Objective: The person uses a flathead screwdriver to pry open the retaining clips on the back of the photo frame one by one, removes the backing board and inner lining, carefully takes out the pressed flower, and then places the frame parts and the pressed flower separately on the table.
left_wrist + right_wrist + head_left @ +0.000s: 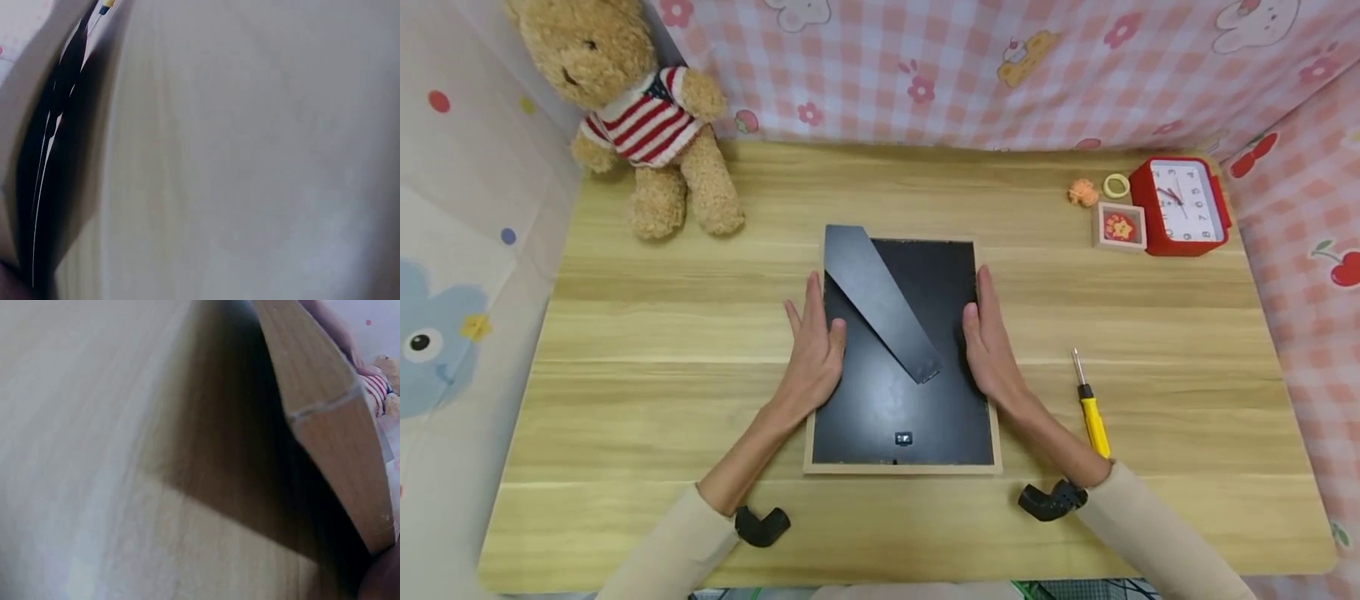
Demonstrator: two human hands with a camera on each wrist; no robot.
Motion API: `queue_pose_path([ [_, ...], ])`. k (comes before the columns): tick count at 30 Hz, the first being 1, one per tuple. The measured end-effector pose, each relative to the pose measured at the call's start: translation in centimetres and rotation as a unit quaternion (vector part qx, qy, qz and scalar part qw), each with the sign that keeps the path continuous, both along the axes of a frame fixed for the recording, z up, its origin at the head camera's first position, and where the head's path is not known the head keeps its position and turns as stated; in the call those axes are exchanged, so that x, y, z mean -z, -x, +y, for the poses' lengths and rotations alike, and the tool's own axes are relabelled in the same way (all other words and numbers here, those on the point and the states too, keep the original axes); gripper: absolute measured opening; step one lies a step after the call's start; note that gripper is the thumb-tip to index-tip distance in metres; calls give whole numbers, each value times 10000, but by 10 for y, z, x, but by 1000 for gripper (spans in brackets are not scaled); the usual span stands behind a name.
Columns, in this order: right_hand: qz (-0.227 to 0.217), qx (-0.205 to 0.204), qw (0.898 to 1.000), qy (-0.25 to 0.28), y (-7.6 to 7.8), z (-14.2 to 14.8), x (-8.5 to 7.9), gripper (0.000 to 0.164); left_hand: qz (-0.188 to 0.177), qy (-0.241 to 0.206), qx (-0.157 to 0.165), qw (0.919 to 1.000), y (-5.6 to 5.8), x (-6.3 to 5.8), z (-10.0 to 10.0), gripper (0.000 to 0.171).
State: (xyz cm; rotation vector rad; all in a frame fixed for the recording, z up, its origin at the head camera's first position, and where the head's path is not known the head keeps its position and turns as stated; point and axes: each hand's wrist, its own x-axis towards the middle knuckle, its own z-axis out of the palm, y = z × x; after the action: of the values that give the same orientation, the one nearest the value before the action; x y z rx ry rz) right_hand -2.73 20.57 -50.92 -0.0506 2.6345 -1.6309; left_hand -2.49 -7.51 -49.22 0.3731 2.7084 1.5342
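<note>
A picture frame with a light wooden rim (902, 470) faces back side up in the middle of the head view. Its black backing (865, 421) carries a slanted grey-black stand (880, 304) and a small metal hanger (903, 438). My left hand (812, 358) holds the left edge, thumb over the rim. On the opposite edge my right hand (994, 358) grips likewise, its thumb on top. Fingers beneath are partly hidden. In the right wrist view, a corner of the wooden frame (331, 406) stands above the table with a dark shadow under it.
A yellow-handled screwdriver (1093, 421) lies beside my right forearm. At the back right are a red alarm clock (1183, 207), a small square box (1120, 227), a yellow ring (1116, 186) and an orange figure (1082, 192). A teddy bear (643, 125) sits back left.
</note>
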Motion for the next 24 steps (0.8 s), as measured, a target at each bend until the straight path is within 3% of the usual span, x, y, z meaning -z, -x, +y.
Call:
queue_pose_path([
  [4,110,45,9993,-356,0,-5,-9,88,95,331,20,9994,-1,3,5,112],
  [12,429,-235,9916,-1196,-3,-14,-18,93,118,735,-29,9972,-4,3,10,106],
  [15,295,-301,9937,-1036,-1,-6,-15,87,-51,643,53,9979,-3,2,8,99],
  [18,163,-437,9955,-822,0,18,-10,79,-645,255,131,9975,1,-5,2,92],
  [21,314,-340,9939,-998,-14,45,-35,66,-939,-105,141,9954,15,-3,-8,92],
  [24,698,117,9863,-1493,-44,76,-73,44,-675,37,256,9974,41,7,-17,92],
])
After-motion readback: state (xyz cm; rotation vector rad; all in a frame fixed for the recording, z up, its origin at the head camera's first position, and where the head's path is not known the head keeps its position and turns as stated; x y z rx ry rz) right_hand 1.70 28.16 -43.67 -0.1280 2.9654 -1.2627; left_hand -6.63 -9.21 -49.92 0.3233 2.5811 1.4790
